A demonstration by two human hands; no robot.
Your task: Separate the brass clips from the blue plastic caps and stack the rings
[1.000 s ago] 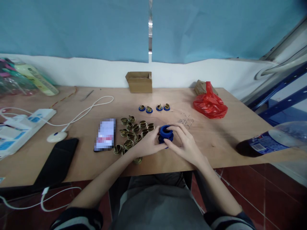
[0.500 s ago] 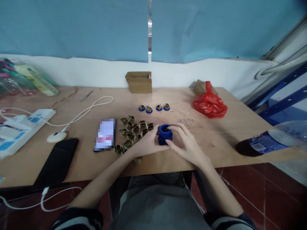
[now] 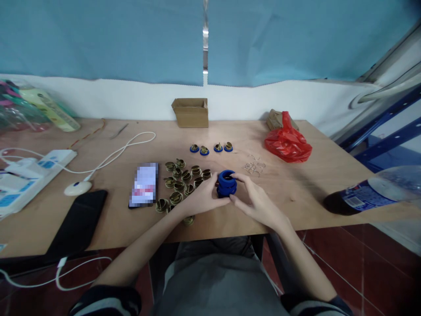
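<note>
A short stack of blue rings [image 3: 226, 184] stands on the table in front of me, with an opening visible at the top. My left hand [image 3: 204, 193] is closed on its left side, thumb low and fingers behind. From the right, my right hand [image 3: 255, 199] grips the stack with the index finger at the upper rim and the thumb lower down. Several round brass-coloured metal pieces with upright flaps [image 3: 178, 186] lie just left of my left hand. Farther back, a row of similar pieces with blue rims [image 3: 204, 150] sits on the table.
Thin wire pieces [image 3: 254, 166] lie beyond my right hand. Also on the table [image 3: 289, 184] are a cardboard box [image 3: 192, 115], a red plastic bag [image 3: 288, 142], a drink bottle [image 3: 365, 195], two phones [image 3: 144, 186], a white charger [image 3: 78, 188] and a power strip [image 3: 39, 175].
The right fingers have shifted slightly outward along the stack's right side, and the rings show a little more. Both hands otherwise stay in place.
</note>
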